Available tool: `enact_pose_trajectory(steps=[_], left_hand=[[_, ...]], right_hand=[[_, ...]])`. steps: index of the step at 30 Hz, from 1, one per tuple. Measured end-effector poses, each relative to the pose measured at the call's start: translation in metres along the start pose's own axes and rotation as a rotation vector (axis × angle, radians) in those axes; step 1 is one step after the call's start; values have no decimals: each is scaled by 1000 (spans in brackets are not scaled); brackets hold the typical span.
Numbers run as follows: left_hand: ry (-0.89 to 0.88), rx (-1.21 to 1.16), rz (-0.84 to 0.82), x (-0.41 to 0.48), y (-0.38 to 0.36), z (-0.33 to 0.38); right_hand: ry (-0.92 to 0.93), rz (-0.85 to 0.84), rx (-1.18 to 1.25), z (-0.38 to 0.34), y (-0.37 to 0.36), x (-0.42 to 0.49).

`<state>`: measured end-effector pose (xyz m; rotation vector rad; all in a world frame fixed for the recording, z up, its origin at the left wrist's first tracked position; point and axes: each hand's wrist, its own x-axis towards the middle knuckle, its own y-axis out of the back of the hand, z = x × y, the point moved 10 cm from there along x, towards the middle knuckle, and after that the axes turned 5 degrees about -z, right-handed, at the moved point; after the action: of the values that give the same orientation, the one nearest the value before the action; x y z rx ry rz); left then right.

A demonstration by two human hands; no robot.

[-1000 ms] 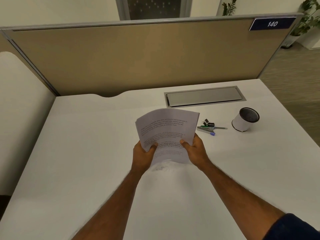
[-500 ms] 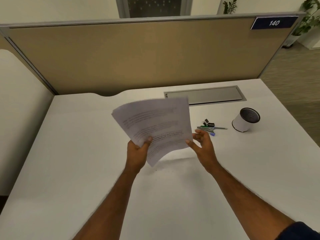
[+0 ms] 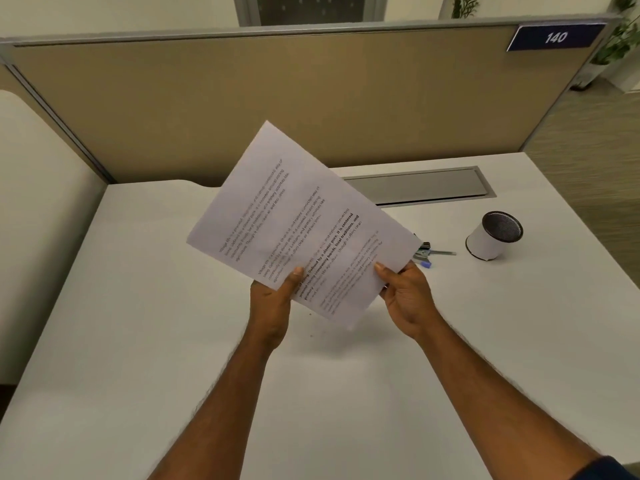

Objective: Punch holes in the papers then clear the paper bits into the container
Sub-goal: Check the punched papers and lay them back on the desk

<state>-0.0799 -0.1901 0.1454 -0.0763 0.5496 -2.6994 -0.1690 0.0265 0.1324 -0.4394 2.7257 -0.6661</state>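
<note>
"Here, what held the papers (image 3: 304, 230)?" the student asked.

"Both hands," the tutor replied. "The left hand (image 3: 273, 306) pinched the near edge of the sheaf, thumb on top. The right hand (image 3: 405, 296) gripped the near right corner, fingers curled beneath. The sheaf was tilted and lifted clear of the desk (image 3: 138, 341), above its middle."

"And how far along was the task?"

"Early, by my judgement. No holes showed along any visible edge of the sheets, so punching appeared not yet begun. A cluster of small stationery (image 3: 427, 252), half hidden behind the sheaf's right corner, lay toward the desk's far right. Whether it included a punch could not be told. The container (image 3: 491, 237), a white cup with a dark inside, stood upright nearer the right edge, well apart from the hands. A few dark specks (image 3: 310, 336) lay on the desk below the sheaf, too small to identify. Punching and clearing the bits both remained."
</note>
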Motion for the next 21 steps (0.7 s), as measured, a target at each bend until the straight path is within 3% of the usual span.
enact_pose_trajectory(steps=[5, 11, 14, 21], left_hand=[[51, -13, 104, -4, 72, 10], [116, 571, -107, 7, 82, 15], [33, 707, -5, 7, 81, 6], [-67, 712, 215, -16, 91, -33]], right_hand=[[172, 73, -354, -40, 15, -6], [200, 59, -556, -40, 16, -5], [181, 82, -545, -30, 22, -2], [143, 139, -478, 0, 34, 4]])
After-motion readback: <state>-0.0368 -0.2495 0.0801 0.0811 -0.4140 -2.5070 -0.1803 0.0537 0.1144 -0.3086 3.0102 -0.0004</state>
